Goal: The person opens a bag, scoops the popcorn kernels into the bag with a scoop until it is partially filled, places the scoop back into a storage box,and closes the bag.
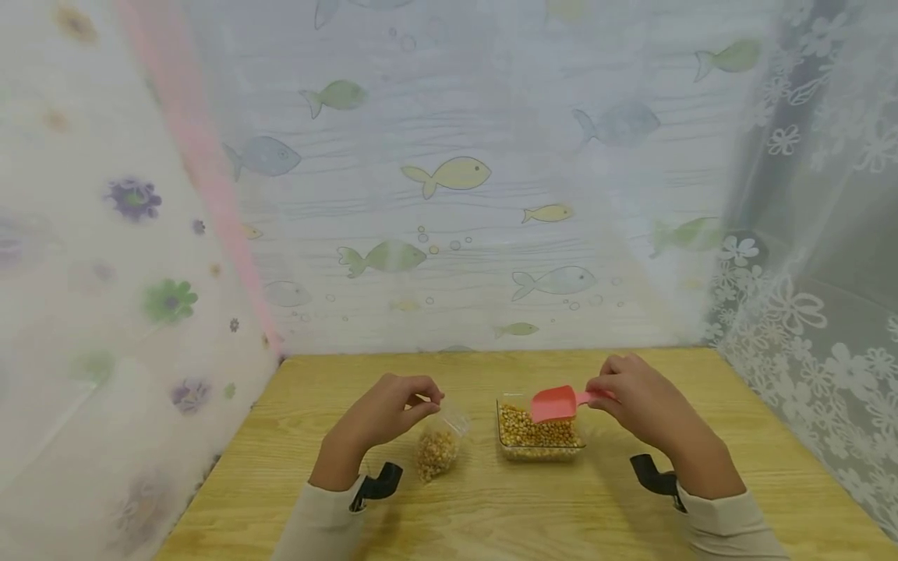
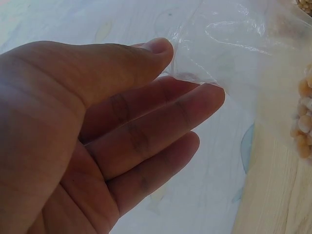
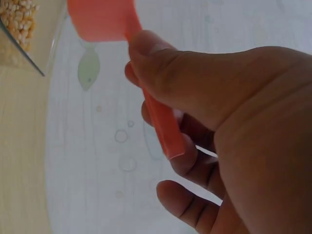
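Note:
My left hand (image 1: 395, 407) pinches the top edge of a clear plastic bag (image 2: 219, 44) between thumb and fingers. Corn kernels (image 1: 436, 450) fill the lower part of the bag, close over the table. In my right hand (image 1: 641, 401) is a red plastic scoop (image 1: 554, 404), gripped by its handle (image 3: 163, 124) with the thumb along it. The scoop's bowl overlaps a rectangular glass container (image 1: 542, 453) in the head view. Yellow corn kernels (image 1: 519, 428) lie inside that container. The bowl looks bare of kernels in the head view.
The wooden table (image 1: 491, 514) reaches back to a curtain printed with fish (image 1: 456, 173). A flowered curtain (image 1: 133, 312) hangs along the left edge and a lacy sheer one (image 1: 807, 312) along the right. Each wrist carries a black camera mount (image 1: 382, 481).

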A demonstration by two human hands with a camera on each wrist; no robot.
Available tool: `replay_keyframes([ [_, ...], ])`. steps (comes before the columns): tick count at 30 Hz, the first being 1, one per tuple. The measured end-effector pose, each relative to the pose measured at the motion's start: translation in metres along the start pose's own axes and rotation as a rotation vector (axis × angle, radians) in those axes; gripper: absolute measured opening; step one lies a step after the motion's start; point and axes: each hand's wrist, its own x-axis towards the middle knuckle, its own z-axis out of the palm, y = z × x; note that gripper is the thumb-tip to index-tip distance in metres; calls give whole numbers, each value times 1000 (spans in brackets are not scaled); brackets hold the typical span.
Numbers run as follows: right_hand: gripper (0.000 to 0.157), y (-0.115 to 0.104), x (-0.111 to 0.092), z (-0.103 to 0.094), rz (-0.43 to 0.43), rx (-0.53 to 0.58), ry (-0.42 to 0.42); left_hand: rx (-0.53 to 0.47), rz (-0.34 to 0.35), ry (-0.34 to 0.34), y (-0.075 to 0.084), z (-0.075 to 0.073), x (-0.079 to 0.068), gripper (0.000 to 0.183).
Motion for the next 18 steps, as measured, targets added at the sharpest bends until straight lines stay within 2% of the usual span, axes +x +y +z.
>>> replay_keyframes([
  [9,5,0,-2,-6,58,13,-121,15,-1,0,2,-2,2,10],
  [14,9,-7,0,-2,58,19,-153,13,-3,-3,3,-2,1,10],
  [18,6,-12,1,3,78,31,-182,6,-18,-7,3,0,0,9],
])
